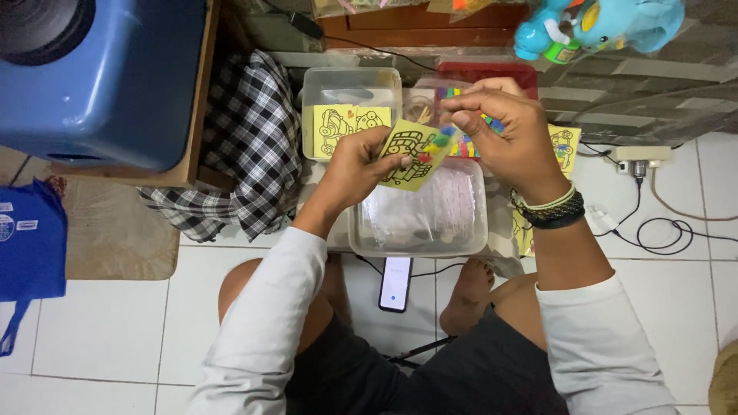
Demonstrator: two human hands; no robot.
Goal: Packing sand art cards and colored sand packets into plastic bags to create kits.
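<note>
My left hand (355,164) holds a small yellow card (407,154) with a black outline drawing, above a clear plastic box (419,219) of plastic bags. My right hand (503,127) pinches a small strip of coloured pieces (438,142) against the card's upper edge. A black and pale wristband (550,209) sits on my right wrist. Both arms wear white sleeves.
A second clear tub (350,81) holds more yellow picture cards (347,123). A checked cloth (244,142) lies at left, beside a blue container (100,77). A phone (395,283) lies on the white tiles between my legs. Cables and a power strip (638,157) are at right. A blue toy (600,27) is above.
</note>
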